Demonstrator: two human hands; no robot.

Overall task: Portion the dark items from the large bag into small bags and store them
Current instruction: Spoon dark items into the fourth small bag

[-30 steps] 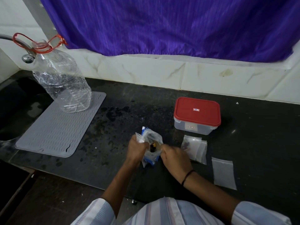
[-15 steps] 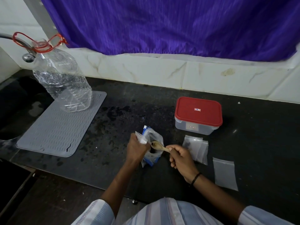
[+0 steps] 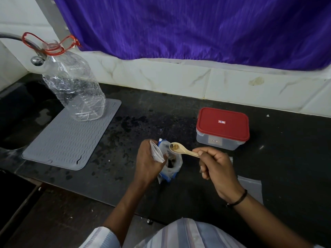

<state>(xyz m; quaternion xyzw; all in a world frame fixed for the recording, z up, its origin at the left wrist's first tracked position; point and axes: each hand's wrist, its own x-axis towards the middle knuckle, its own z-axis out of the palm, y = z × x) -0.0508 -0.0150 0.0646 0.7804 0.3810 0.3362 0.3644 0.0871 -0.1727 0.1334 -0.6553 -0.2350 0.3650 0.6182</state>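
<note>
The large bag [image 3: 172, 167], clear with blue print, stands open on the black counter [image 3: 143, 108] with dark items inside. My left hand [image 3: 148, 161] grips its left edge together with a small clear bag [image 3: 157, 153]. My right hand [image 3: 213, 163] pinches the handle of a pale wooden spoon [image 3: 180, 149]. The spoon's bowl hovers over the bag mouth and carries a dark item. Another small bag [image 3: 250, 187] lies flat to the right, partly hidden by my right wrist.
A clear box with a red lid [image 3: 223, 129] sits shut behind my right hand. A grey ribbed mat [image 3: 68, 140] and a large crumpled clear bottle [image 3: 73, 86] are at the left, by a tap and dark sink. The counter's front edge runs below my hands.
My right hand drew the spoon up out of the large bag and shifted right; the loaded spoon now hangs above the bag mouth. My left hand kept its grip.
</note>
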